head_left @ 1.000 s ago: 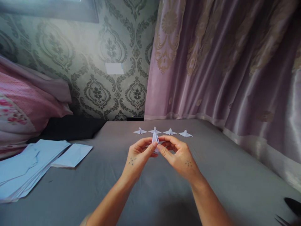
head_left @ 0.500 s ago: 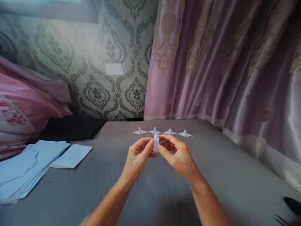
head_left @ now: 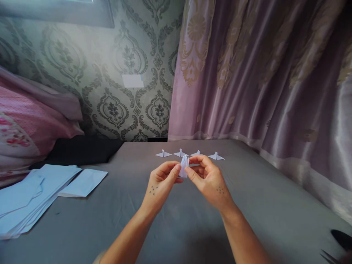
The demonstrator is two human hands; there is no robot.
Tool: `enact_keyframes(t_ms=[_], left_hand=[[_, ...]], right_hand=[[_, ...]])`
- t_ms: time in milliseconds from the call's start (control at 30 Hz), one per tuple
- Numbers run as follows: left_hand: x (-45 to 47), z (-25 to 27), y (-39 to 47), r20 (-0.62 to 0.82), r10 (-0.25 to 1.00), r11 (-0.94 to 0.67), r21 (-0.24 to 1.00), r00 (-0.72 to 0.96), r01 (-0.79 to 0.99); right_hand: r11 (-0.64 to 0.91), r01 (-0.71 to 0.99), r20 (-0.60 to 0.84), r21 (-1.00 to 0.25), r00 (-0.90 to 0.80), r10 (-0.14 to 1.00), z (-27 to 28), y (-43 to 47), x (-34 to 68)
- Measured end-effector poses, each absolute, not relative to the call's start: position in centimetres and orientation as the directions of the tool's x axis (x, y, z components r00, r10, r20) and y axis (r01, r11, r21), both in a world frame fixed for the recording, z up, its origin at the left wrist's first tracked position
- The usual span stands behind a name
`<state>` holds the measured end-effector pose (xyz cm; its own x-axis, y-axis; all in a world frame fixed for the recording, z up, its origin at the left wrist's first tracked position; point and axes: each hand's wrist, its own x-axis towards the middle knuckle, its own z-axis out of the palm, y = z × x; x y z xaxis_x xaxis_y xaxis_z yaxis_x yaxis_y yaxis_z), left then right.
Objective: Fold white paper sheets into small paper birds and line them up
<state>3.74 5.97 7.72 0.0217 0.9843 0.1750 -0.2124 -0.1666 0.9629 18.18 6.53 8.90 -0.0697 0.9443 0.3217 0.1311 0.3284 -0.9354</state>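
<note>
A small folded white paper (head_left: 183, 168) is held upright between my two hands, its layers parted at the top. My left hand (head_left: 164, 178) pinches its left edge between thumb and fingers. On the other side, my right hand (head_left: 206, 178) grips the right edge, thumb in front and fingers behind. Just beyond the hands, several folded paper birds stand in a row with wings spread, among them one at the left end (head_left: 163, 154) and one at the right end (head_left: 216, 156). My fingertips hide part of the paper.
A stack of white paper sheets (head_left: 35, 198) lies at the left on the grey surface (head_left: 123, 227), beside a smaller white packet (head_left: 84, 182). Behind it is a black cloth (head_left: 85, 148). Purple curtains (head_left: 247, 91) hang at the right. A dark object (head_left: 342, 238) sits at the lower right edge.
The folded paper's top has opened wider, its layers now spread to the right. My right hand has shifted slightly right and up; my left hand stays nearly in place.
</note>
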Motion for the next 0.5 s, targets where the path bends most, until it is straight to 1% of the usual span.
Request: enact_keyframes(t_ms=[67,133,300,500], left_hand=[[3.75,7.62,5.96,0.179,0.984,-0.172,0.962,0.018,-0.211],[3.78,7.57,5.93,0.191,0.981,-0.183,0.961,0.02,-0.208],[3.95,7.78,5.92,0.241,0.97,-0.232,0.956,0.034,-0.179],[3.95,7.57,5.96,0.266,0.963,-0.253,0.948,0.043,-0.192]], right_hand=[[0.311,0.158,0.302,-0.937,-0.078,0.95,8.89,6.46,18.19],[0.321,0.189,0.311,-0.928,-0.081,0.947,8.88,6.41,18.2],[0.423,0.223,0.417,-0.878,-0.078,0.906,8.84,6.42,18.15],[0.472,0.27,0.47,-0.839,-0.076,0.879,9.03,6.27,17.98]])
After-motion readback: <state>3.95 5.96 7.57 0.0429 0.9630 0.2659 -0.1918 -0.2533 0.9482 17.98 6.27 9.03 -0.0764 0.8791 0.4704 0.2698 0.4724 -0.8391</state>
